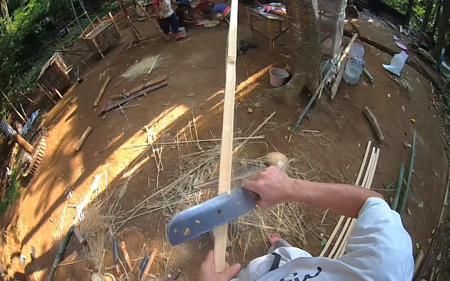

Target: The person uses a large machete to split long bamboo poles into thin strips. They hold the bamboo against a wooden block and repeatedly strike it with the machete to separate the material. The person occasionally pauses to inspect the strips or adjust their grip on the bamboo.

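Observation:
My left hand, with a green band at the wrist, is wrapped round the lower part of a long pale bamboo strip. The strip rises away from me at a slant, its far end high in the view. In my right hand is a machete with a broad grey blade with holes in it. My right fingers hide most of its handle. The blade lies across the strip, above my left hand, and seems to touch it. A round tan wooden piece shows just beyond my right hand.
Bamboo shavings litter the ground ahead. Pale strips lie at my right, by green poles. Wood offcuts and a spool are at left. Beyond stand a bucket, a tree trunk and several people.

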Demonstrator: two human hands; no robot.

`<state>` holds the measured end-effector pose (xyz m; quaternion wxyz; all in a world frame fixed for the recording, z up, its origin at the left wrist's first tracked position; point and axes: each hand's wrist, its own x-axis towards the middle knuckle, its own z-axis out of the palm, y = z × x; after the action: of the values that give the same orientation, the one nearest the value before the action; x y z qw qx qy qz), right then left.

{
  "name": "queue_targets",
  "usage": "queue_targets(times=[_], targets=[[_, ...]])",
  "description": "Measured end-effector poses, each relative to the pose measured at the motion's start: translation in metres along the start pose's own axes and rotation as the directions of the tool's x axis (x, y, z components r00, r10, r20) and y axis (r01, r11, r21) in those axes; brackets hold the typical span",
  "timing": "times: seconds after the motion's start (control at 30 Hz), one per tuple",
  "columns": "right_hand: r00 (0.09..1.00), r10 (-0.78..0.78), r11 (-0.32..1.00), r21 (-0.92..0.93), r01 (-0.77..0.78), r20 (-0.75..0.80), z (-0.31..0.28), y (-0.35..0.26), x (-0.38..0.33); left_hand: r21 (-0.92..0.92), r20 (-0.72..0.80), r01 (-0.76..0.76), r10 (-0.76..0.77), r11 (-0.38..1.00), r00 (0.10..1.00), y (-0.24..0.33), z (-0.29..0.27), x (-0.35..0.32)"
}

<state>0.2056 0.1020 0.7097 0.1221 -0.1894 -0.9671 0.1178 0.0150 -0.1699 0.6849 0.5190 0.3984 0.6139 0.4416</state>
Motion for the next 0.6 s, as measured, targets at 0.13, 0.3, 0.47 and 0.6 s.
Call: queue_targets(times=[0.13,0.3,0.47,0.6], targets=[[0.991,-0.034,0.997,-0.072,0.025,-0.133,-0.010,0.019,0.012,0.010,-0.033,0.018,-0.018,1.000,0.999,0.017,0.004,0.009],[0.968,-0.116,0.989,-0.120,0.091,-0.223,-0.025,0.031,0.023,-0.036,-0.057,-0.011,0.009,0.999,0.998,0.024,0.007,0.014],[0.912,0.252,0.940,-0.142,-0.311,-0.323,-0.063,0.116,0.040,-0.095,-0.064,0.153,-0.160,0.984,0.985,0.020,0.001,-0.029],[0.847,0.403,0.861,-0.170,-0.479,-0.346,-0.095,0.148,0.037,-0.177,-0.032,0.201,-0.210,0.963,0.977,0.014,0.000,-0.051]])
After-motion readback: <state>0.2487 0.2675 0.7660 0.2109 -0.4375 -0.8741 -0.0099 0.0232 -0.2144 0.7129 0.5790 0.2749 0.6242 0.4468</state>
